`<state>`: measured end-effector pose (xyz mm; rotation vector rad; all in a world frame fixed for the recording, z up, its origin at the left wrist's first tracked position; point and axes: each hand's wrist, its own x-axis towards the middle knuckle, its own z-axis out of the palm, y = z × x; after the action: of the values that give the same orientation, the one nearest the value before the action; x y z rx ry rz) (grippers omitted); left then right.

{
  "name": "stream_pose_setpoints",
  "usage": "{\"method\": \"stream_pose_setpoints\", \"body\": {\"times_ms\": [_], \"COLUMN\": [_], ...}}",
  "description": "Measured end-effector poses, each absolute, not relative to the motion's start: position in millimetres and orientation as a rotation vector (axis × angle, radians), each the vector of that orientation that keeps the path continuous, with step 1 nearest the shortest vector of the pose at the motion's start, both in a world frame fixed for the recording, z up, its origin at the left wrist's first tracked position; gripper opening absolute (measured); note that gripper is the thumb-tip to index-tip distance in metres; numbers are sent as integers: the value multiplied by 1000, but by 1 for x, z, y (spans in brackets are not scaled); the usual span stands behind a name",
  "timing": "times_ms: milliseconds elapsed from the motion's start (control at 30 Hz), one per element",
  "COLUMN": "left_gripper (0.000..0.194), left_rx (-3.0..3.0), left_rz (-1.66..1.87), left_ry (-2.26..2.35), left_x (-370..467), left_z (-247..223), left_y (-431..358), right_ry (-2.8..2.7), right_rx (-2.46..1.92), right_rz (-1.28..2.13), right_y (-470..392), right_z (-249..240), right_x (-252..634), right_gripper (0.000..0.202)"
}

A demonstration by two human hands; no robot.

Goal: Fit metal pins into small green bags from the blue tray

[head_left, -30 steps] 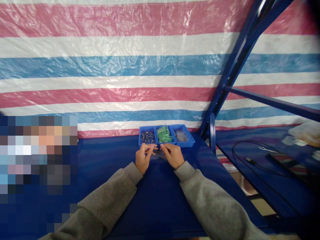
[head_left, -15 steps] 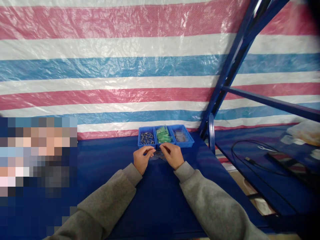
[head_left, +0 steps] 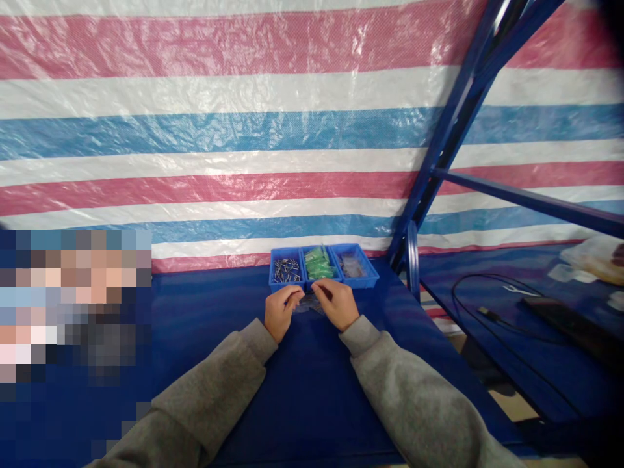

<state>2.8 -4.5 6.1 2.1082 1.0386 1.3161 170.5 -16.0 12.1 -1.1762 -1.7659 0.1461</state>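
Both my hands are over the blue table, just in front of three small blue bins. My left hand [head_left: 281, 314] is closed in a pinch, thumb against forefinger. Close by on its right, my right hand [head_left: 340, 305] pinches too, its fingertips near the front of the middle bin. Whatever the fingertips hold is too small to make out. Between and below the hands lie clear plastic pieces [head_left: 303, 303], partly hidden. The left bin holds short metal pins or screws [head_left: 286, 270], the middle one green packets [head_left: 319, 264], the right one clear plastic bags [head_left: 351, 266].
A striped plastic sheet [head_left: 219, 188] hangs behind the table [head_left: 312, 403]. To the right rises a slanted blue metal frame [head_left: 439, 146]. Beyond it, another table carries a black cable [head_left: 517, 335] and plastic bags [head_left: 592, 257]. A blurred-out area covers the left side.
My left hand has shifted slightly right, nearer my right hand, still pinched. The right hand keeps its place. A pale item below the gap between the tables at right has changed to something dark.
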Motion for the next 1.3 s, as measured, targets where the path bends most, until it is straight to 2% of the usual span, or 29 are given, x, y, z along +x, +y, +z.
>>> {"method": "stream_pose_setpoints", "body": {"times_ms": [400,800,1067,1300], "left_gripper": [32,25,22,19], "left_rx": [2177,1986,1911,2000], "left_rz": [1337,1262,1325,1408], "left_ry": [936,996,947,1026], "left_x": [1,5,5,4], "left_z": [0,5,0,3], "left_y": [1,-5,-3,-4], "right_ry": [-1754,-1808,-1880,-1854], "right_rx": [-1182,-1060,-1070,-1106], "right_rz": [140,360,380,343], "right_y": [-16,-19,-18,-17], "right_z": [13,12,10,11], "right_x": [171,168,167,168], "right_gripper": [24,20,20,28]}}
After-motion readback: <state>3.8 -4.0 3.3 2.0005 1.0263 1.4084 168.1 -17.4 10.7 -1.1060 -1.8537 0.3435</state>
